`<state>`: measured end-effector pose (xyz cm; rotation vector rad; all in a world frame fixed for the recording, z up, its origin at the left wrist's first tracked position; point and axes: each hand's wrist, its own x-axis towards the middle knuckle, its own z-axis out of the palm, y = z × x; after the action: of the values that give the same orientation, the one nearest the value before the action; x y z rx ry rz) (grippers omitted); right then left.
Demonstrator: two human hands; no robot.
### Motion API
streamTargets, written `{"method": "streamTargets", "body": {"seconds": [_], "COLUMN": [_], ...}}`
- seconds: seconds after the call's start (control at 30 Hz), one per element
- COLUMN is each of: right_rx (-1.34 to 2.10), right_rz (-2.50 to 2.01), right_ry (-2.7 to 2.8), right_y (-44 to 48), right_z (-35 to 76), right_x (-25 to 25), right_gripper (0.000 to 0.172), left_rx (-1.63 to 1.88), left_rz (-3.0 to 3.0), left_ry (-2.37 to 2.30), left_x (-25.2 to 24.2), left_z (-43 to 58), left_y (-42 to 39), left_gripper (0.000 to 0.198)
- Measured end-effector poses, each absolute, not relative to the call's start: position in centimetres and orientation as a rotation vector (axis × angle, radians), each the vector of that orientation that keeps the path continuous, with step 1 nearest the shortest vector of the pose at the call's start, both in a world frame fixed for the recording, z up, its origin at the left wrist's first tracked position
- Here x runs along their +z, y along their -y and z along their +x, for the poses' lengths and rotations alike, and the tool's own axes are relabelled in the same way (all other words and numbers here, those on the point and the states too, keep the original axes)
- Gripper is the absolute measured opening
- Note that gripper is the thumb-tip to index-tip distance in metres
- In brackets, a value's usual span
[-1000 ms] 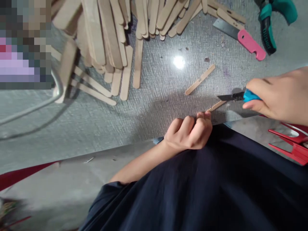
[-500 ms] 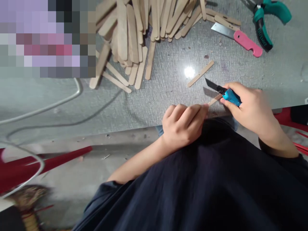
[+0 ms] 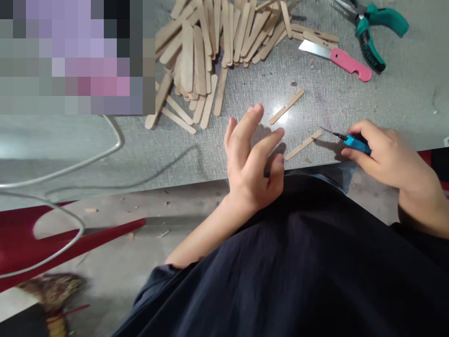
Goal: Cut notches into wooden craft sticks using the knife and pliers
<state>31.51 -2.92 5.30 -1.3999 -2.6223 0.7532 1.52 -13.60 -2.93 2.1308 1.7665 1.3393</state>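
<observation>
My left hand (image 3: 253, 159) is open above the table edge, its fingers spread and holding nothing. Just right of its fingertips, a small craft stick (image 3: 303, 145) with a shallow notch along its edge lies flat on the table. My right hand (image 3: 380, 152) grips a blue utility knife (image 3: 357, 144), its dark blade pointing left, raised beyond the right end of that stick. Farther back lies a second craft stick (image 3: 296, 97), which also shows a small notch near its middle.
A heap of wooden craft sticks (image 3: 199, 61) covers the back middle. At the back right are a pink-handled knife (image 3: 351, 64) and green-handled pliers (image 3: 371, 42). A pale cable (image 3: 117, 135) crosses the table's left side. A red chair part (image 3: 105, 234) stands below the edge.
My left hand has let go of the near craft stick and spread its fingers. My right hand has moved right with the utility knife, away from the stick.
</observation>
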Motion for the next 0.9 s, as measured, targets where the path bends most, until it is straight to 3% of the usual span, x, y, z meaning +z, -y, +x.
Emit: {"method": "streamTargets", "body": {"seconds": [0.27, 0.4, 0.57, 0.73, 0.9], "right_rx": [0.922, 1.379, 1.583, 1.336, 1.042], "right_rz": [-1.581, -1.490, -1.372, -1.397, -1.464], "right_ry": [2.270, 1.881, 1.772, 2.096, 2.216], "right_y": [4.8, 6.4, 5.4, 3.5, 3.0], "right_z": [30.3, 27.9, 24.9, 25.3, 27.7], "right_x": [5.3, 4.3, 3.7, 4.0, 4.5], "right_gripper": [0.027, 0.037, 0.040, 0.042, 0.036], "left_rx": [1.182, 1.301, 1.263, 1.227, 0.874], "left_rz": [2.397, 2.411, 2.378, 2.451, 2.683], "left_ry": [-1.674, -1.775, -1.730, -1.656, -1.303], "left_x": [-2.9, -2.9, -2.9, -3.1, -3.0], "left_z": [1.5, 3.3, 5.1, 3.6, 0.8], "left_y": [13.2, 13.8, 14.5, 14.2, 13.3], "left_gripper": [0.008, 0.016, 0.018, 0.025, 0.046]}}
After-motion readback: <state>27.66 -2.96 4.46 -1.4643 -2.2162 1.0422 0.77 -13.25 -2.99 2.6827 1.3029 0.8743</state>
